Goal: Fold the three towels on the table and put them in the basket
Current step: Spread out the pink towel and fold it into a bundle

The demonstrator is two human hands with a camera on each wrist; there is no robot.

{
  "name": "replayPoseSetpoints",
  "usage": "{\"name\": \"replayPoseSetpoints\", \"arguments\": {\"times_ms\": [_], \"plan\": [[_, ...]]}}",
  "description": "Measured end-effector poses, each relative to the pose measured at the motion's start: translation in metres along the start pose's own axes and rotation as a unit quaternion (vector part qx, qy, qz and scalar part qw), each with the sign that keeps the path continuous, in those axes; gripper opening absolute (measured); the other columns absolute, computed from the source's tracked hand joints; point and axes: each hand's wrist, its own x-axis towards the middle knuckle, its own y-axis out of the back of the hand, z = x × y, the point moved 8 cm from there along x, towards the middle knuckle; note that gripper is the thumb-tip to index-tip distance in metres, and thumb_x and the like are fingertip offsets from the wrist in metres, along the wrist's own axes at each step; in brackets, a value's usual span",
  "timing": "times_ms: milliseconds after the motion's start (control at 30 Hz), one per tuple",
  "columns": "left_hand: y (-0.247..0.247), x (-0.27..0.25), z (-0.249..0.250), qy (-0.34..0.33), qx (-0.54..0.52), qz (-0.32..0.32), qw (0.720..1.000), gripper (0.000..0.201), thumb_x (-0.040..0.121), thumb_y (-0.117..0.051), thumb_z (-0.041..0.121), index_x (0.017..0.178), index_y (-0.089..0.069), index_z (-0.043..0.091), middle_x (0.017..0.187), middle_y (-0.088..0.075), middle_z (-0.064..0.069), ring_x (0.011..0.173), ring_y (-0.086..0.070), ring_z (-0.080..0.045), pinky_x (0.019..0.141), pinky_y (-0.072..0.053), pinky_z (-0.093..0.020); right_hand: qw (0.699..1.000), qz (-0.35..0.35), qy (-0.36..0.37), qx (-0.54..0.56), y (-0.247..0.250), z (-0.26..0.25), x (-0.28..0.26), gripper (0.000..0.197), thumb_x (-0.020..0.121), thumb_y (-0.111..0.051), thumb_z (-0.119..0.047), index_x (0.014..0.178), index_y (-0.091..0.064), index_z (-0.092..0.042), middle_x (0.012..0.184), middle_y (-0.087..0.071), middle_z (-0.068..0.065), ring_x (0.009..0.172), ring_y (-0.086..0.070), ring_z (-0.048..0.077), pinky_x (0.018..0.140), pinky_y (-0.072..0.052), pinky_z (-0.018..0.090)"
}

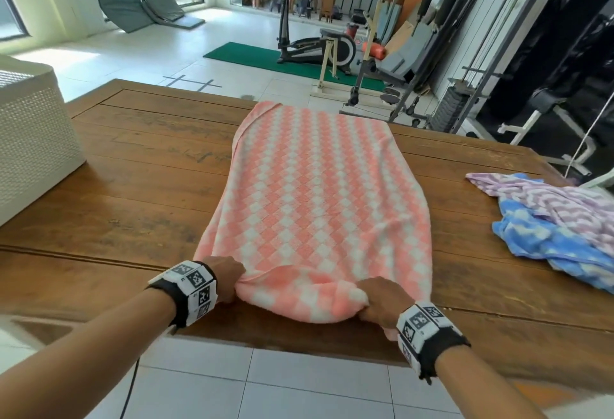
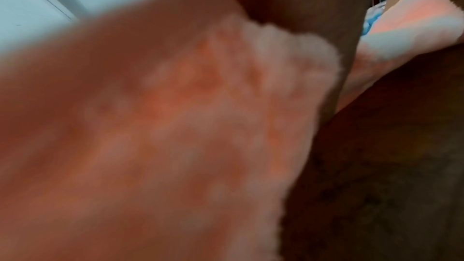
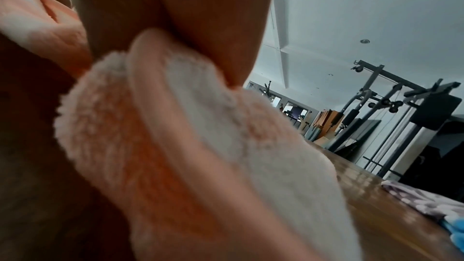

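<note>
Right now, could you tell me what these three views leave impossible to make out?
- Basket inside: head view, cut off at the left edge; its own wall hides it.
- Left hand fingertips: head view, buried under the pink towel; left wrist view blurred.
- Right hand grip: fingertips tucked in cloth.
- Blue towel and purple towel: cropped at the right edge.

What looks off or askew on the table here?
Nothing damaged. The pink checked towel lies slightly skewed, its near edge bunched in both hands' grip; the purple towel and blue towel sit crumpled, overlapping, at the right.
</note>
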Motion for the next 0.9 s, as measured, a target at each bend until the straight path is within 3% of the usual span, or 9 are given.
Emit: {"name": "replayPoseSetpoints", "arguments": {"times_ms": [133,200,267,333,500,600,700,800,900], "plan": [[0.006,-0.021,0.004,0.024,0.038,0.029,0.999,0.034,0.091,-0.054,0.026,0.123,-0.056,0.013,0.124,-0.059,-0.008,0.113,-0.058,-0.024,0.091,-0.048,-0.031,0.999,0.003,0.023,0.046,0.000,-0.015,-0.006,0.041,0.084,-0.057,-0.019,0.123,-0.045,-0.022,0.118,-0.060,0.005,0.105,-0.056,0.027,0.087,-0.048,0.039],[0.003,-0.030,0.004,0.029,0.033,0.030,0.999,0.035,0.091,-0.055,0.026,0.124,-0.055,0.012,0.125,-0.057,-0.008,0.114,-0.056,-0.023,0.092,-0.045,-0.030,0.998,-0.020,0.039,0.038,-0.008,-0.025,-0.007,0.026,0.083,-0.055,-0.019,0.109,-0.053,-0.021,0.108,-0.064,0.004,0.095,-0.058,0.026,0.083,-0.050,0.039],[-0.003,-0.036,0.003,0.029,0.007,0.040,0.999,0.035,0.091,-0.055,0.026,0.123,-0.054,0.013,0.125,-0.057,-0.006,0.115,-0.055,-0.022,0.093,-0.042,-0.028,0.999,-0.023,0.047,0.006,-0.012,-0.033,-0.011,0.009,0.086,-0.054,-0.027,0.087,-0.055,-0.018,0.095,-0.066,0.006,0.082,-0.057,0.022,0.070,-0.049,0.031],[-0.007,-0.041,0.000,0.026,-0.039,0.052,0.998,0.031,0.089,-0.055,0.025,0.118,-0.060,0.014,0.121,-0.061,-0.005,0.110,-0.058,-0.021,0.093,-0.046,-0.028,0.999,-0.010,0.048,-0.011,-0.015,-0.034,-0.014,0.021,0.086,-0.054,-0.037,0.078,-0.054,-0.017,0.084,-0.063,0.005,0.074,-0.055,0.022,0.059,-0.042,0.027],[-0.003,-0.051,-0.004,0.016,-0.126,0.082,0.988,0.026,0.084,-0.053,0.021,0.110,-0.060,0.021,0.115,-0.064,-0.001,0.104,-0.060,-0.019,0.091,-0.051,-0.033,0.998,-0.006,0.053,-0.045,-0.009,-0.037,-0.024,0.032,0.069,-0.068,-0.047,0.083,-0.065,-0.018,0.077,-0.064,0.000,0.072,-0.062,0.021,0.061,-0.047,0.029],[-0.005,-0.051,0.000,0.007,-0.141,0.072,0.987,0.034,0.076,-0.061,0.037,0.108,-0.057,0.026,0.110,-0.064,0.001,0.099,-0.061,-0.018,0.088,-0.052,-0.036,0.998,0.028,0.030,-0.051,0.000,-0.033,-0.027,0.025,0.072,-0.068,-0.027,0.093,-0.060,-0.015,0.083,-0.063,0.001,0.078,-0.062,0.022,0.062,-0.048,0.029],[-0.007,-0.052,0.000,0.031,-0.064,0.029,0.997,0.047,0.072,-0.071,0.036,0.115,-0.058,0.023,0.113,-0.063,0.000,0.100,-0.061,-0.019,0.085,-0.052,-0.030,0.999,0.026,0.043,-0.014,0.005,-0.036,-0.032,0.012,0.078,-0.060,-0.016,0.089,-0.057,-0.018,0.089,-0.063,0.003,0.080,-0.057,0.021,0.069,-0.047,0.031],[-0.004,-0.052,-0.004,0.043,0.017,0.021,0.999,0.043,0.080,-0.067,0.030,0.118,-0.056,0.013,0.118,-0.061,-0.008,0.106,-0.061,-0.024,0.086,-0.051,-0.031,0.997,-0.027,0.057,0.050,0.000,-0.040,-0.037,0.021,0.079,-0.055,-0.015,0.100,-0.058,-0.016,0.097,-0.062,0.004,0.088,-0.056,0.023,0.078,-0.048,0.033],[-0.002,-0.056,-0.009,0.038,0.046,0.036,0.998,0.030,0.086,-0.057,0.027,0.113,-0.058,0.013,0.116,-0.061,-0.008,0.106,-0.061,-0.024,0.087,-0.050,-0.032,0.995,-0.063,0.051,0.065,-0.008,-0.045,-0.035,0.008,0.072,-0.050,-0.007,0.076,-0.053,-0.012,0.079,-0.057,0.007,0.083,-0.057,0.024,0.068,-0.047,0.031]]}}
